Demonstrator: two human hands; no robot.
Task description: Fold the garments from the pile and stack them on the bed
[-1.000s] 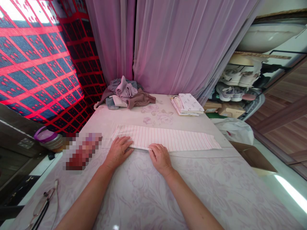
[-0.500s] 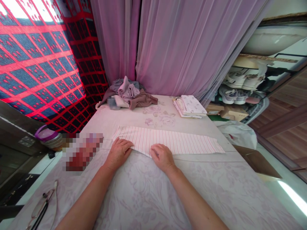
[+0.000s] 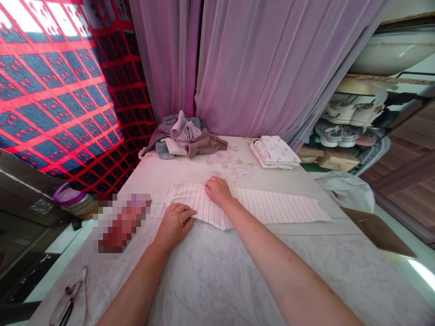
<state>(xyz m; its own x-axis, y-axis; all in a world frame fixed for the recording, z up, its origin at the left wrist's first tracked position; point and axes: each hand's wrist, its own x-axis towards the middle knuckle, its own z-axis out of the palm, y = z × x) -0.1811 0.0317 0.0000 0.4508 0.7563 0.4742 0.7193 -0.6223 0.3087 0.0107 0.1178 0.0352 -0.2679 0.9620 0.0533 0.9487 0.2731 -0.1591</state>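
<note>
i see lilac curtains (image 3: 272, 63) hanging behind the surface (image 3: 272, 280), daylight glowing through a red checked cloth (image 3: 64, 95) at left, shelves (image 3: 390, 79) and wood-grain panels (image 3: 404, 176) at right, a bright streak (image 3: 422, 272) on the floor (image 3: 63, 237).

Daylight glared through the checked curtain (image 3: 57, 99), burning out its upper left corner, while the dark cabinet (image 3: 20, 194) sat dim. A bright streak marked the floor (image 3: 390, 222) at right. The striped cloth (image 3: 278, 206) caught soft, even light — only faint shadows. Wide-angle stretch bent the edges; 1 patch (image 3: 122, 222) was pixelated — its contents unreadable.
</note>
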